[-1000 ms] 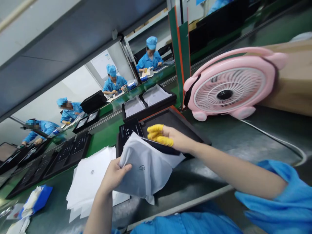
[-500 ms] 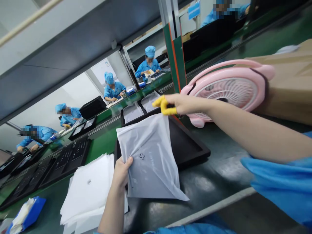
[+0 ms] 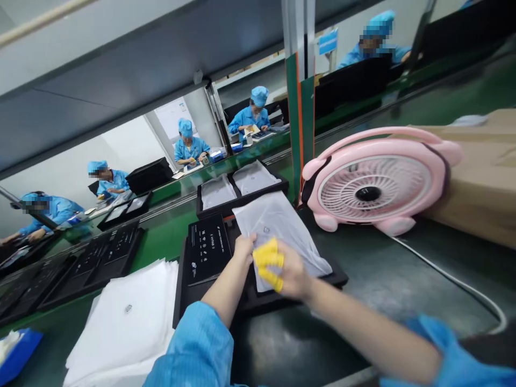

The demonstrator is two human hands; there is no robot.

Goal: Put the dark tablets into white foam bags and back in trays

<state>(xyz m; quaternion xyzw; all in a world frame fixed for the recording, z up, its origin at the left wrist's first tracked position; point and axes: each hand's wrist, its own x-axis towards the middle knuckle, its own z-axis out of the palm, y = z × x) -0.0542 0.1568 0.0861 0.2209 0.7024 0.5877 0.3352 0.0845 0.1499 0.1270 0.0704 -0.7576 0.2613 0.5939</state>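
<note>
A frosted plastic bag [image 3: 292, 228] with a recycling mark lies tilted over the right half of a black tray [image 3: 182, 301]; a flat item seems to be inside. My left hand [image 3: 243, 251] is closed at the bag's left edge, its fingertips partly hidden. Just beside it, my right hand [image 3: 284, 269], with yellow finger cots, is curled over the same edge, slightly blurred. In the tray's left half sits a black tablet-like panel [image 3: 207, 248] with white print.
To the left lies a stack of white plastic bags [image 3: 124, 317]. Beyond my tray is another black tray [image 3: 262, 198] with bagged items. A pink fan [image 3: 374, 183] with a cable stands at right by a cardboard box [image 3: 484, 183]. Co-workers [image 3: 250, 115] sit across the line.
The bag, held upright before, has come down onto the tray's right half. My right hand has moved from its top corner down beside my left hand. The printed panel has come into view.
</note>
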